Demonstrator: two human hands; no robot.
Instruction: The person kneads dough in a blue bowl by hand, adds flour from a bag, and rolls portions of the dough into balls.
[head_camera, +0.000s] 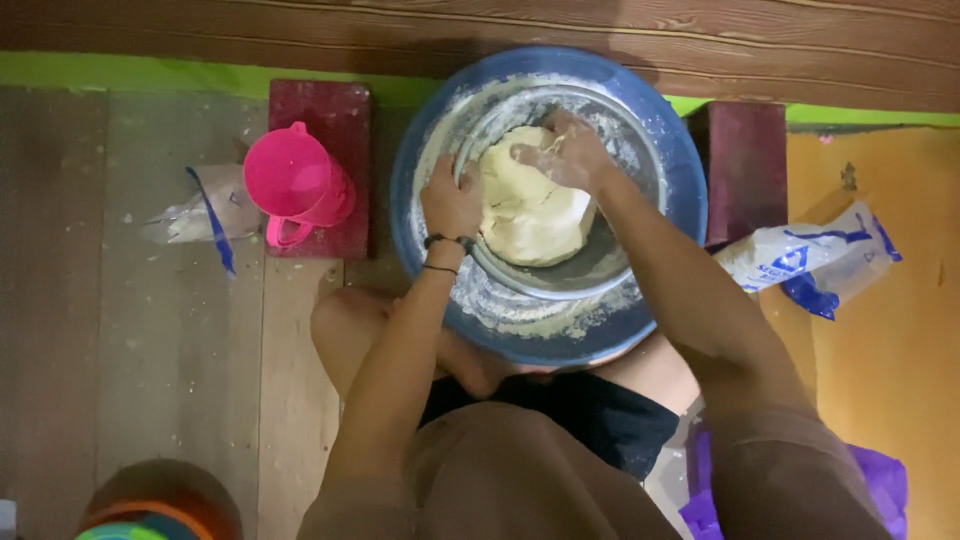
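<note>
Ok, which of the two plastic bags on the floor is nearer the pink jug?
The clear bag with the blue strip, lying against the pink jug; the white-and-blue printed bag lies beyond the blue basin.

Open floorboards (130, 330) at left give free passage. The pink jug (295, 183) and a plastic bag (200, 215) obstruct the far left beside the blue basin (680, 190). A blue-and-white flour bag (815, 262) blocks the right side. The wooden wall (500, 30) closes the far edge.
</note>
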